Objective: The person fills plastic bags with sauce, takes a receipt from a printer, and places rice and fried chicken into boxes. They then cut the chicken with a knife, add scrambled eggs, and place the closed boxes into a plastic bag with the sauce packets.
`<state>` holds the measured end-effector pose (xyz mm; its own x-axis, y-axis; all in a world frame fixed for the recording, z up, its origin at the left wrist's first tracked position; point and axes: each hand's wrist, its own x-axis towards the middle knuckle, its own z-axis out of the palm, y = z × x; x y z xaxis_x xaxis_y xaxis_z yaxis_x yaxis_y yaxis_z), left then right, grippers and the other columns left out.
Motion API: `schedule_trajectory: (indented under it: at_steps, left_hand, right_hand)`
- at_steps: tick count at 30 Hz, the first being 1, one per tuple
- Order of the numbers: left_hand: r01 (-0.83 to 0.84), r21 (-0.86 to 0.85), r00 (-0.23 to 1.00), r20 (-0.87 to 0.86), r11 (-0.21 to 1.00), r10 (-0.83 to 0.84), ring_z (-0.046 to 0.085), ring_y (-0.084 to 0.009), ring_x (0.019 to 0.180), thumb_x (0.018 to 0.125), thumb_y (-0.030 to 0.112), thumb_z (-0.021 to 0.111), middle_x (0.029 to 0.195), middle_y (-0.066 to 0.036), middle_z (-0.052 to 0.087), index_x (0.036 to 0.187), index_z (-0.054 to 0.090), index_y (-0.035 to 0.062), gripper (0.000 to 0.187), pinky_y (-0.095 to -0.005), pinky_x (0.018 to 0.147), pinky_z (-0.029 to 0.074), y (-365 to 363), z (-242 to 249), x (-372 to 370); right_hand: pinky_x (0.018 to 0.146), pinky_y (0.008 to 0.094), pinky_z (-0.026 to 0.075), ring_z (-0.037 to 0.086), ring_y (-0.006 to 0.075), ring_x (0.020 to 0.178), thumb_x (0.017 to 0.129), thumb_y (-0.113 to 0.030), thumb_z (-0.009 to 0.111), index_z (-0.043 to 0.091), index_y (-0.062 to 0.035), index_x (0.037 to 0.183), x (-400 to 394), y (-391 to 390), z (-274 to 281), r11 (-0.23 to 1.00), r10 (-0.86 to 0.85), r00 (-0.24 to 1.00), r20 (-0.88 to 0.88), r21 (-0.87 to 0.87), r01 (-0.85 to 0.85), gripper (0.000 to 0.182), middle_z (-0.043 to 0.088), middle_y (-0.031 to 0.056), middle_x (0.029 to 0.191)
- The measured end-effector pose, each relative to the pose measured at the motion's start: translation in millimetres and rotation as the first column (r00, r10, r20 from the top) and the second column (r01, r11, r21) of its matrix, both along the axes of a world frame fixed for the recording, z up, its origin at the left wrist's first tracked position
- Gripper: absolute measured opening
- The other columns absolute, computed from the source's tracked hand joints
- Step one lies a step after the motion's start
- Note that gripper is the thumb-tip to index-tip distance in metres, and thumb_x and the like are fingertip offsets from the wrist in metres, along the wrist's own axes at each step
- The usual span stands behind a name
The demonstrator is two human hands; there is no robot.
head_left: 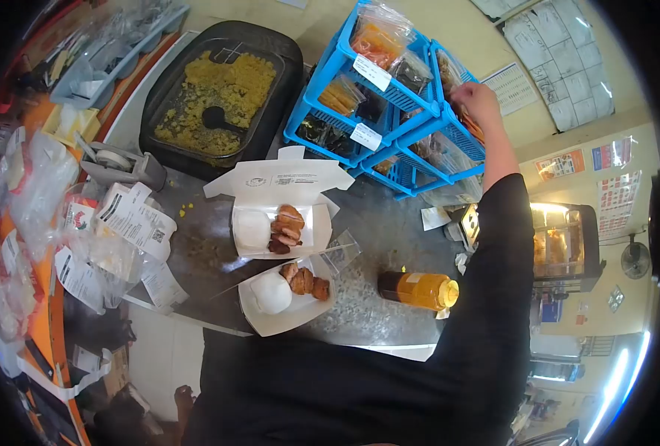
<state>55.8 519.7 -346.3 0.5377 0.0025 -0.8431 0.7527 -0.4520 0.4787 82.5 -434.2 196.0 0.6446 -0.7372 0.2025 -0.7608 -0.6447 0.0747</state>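
Note:
My right hand (pixel 478 102), on an outstretched arm, is at the upper right blue basket (pixel 460 135). Its fingers are curled together among the packets there, and I cannot tell what they hold. Low at the left, small and shadowed beside the black shirt, is my left hand (pixel 185 401), away from the counter. An open paper box (pixel 319 230) holds white rice (pixel 252 229) and sliced browned meat (pixel 287 227). Nearer me, a second paper box (pixel 300 316) holds a rice mound (pixel 272 292) and browned meat pieces (pixel 307 284).
Left of the stacked blue baskets stands a black electric pan (pixel 289 56) of yellow crumbly food. A sauce bottle (pixel 411 288) lies toward the counter's near edge. Bags with receipts (pixel 133 223) crowd the left side. A lit display cabinet (pixel 564 241) stands farther right.

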Motion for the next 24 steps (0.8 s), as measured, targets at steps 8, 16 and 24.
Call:
schedule_trajectory:
  at_steps: [8, 16, 24]
  left_hand:
    - [0.131, -0.003, 0.989, 0.062, 0.991, -0.131, 0.055, -0.0165, 0.056, 0.086, 0.016, 0.058, 0.08, -0.006, 0.059, 0.11, 0.054, 0.0125, 0.024, -0.03, 0.041, 0.041, -36, 41, 36]
    - [0.079, -0.1, 0.996, -0.037, 0.992, -0.083, 0.057, -0.0178, 0.058, 0.087, 0.019, 0.059, 0.083, -0.007, 0.06, 0.112, 0.054, 0.0101, 0.027, -0.0318, 0.043, 0.043, -9, 23, 35]
    - [0.177, 0.038, 0.984, -0.009, 0.983, -0.177, 0.059, -0.0171, 0.061, 0.085, 0.019, 0.06, 0.084, -0.007, 0.061, 0.117, 0.055, 0.0069, 0.034, -0.0302, 0.046, 0.045, -6, 14, 33]
  right_hand:
    - [0.076, 0.035, 0.05, 0.065, 0.0268, 0.085, 0.085, -0.022, 0.063, 0.07, -0.0123, 0.096, -14, 2, 0, 0.971, 0.191, 0.944, 0.271, -0.191, -0.141, 0.016, 0.069, 0.0119, 0.093]
    - [0.077, 0.0309, 0.049, 0.065, 0.0202, 0.085, 0.088, -0.012, 0.058, 0.066, -0.0096, 0.101, -13, 43, 18, 0.965, 0.259, 0.792, 0.553, -0.107, -0.241, 0.016, 0.068, 0.0094, 0.088]
    - [0.07, 0.0222, 0.047, 0.059, 0.0067, 0.08, 0.085, -0.005, 0.063, 0.066, -0.0044, 0.095, 27, 197, 1, 0.717, 0.237, 0.783, 0.575, 0.441, -0.54, 0.01, 0.066, -0.0002, 0.083]
